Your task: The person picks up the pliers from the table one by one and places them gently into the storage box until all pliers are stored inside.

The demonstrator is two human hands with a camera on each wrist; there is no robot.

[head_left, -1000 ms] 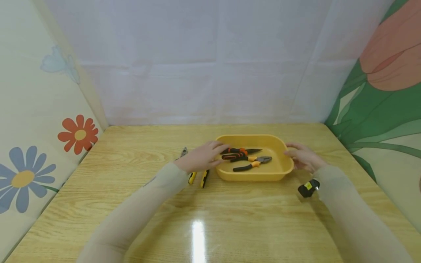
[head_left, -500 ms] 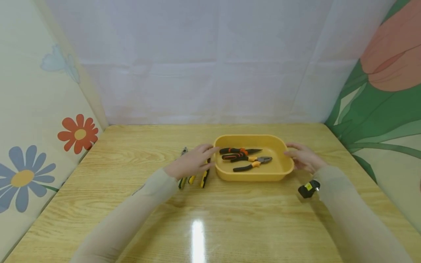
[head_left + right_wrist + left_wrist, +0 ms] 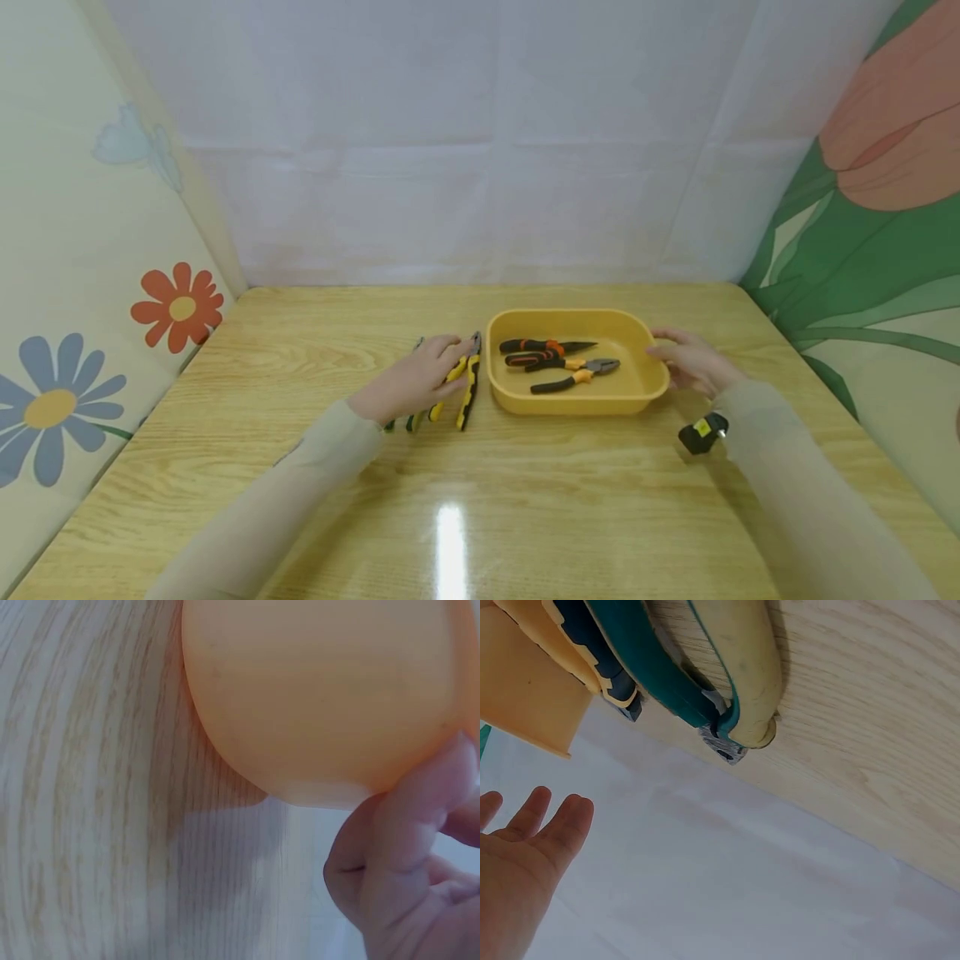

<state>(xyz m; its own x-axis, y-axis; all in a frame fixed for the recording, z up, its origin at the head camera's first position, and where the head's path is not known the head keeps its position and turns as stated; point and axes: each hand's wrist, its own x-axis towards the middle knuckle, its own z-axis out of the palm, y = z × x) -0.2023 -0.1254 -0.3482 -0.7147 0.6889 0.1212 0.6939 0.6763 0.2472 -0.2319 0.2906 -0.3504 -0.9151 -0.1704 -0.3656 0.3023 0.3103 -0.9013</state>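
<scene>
In my head view, the bin (image 3: 577, 406) sits right of centre, its edge pinched by the right hand (image 3: 696, 363). I see the left hand (image 3: 408, 383), fingers extended, over the pliers (image 3: 469, 392) near mid-frame.

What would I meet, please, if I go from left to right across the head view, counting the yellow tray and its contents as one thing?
Blue flower → red flower → left hand → tray → small black item → tulip.
</scene>
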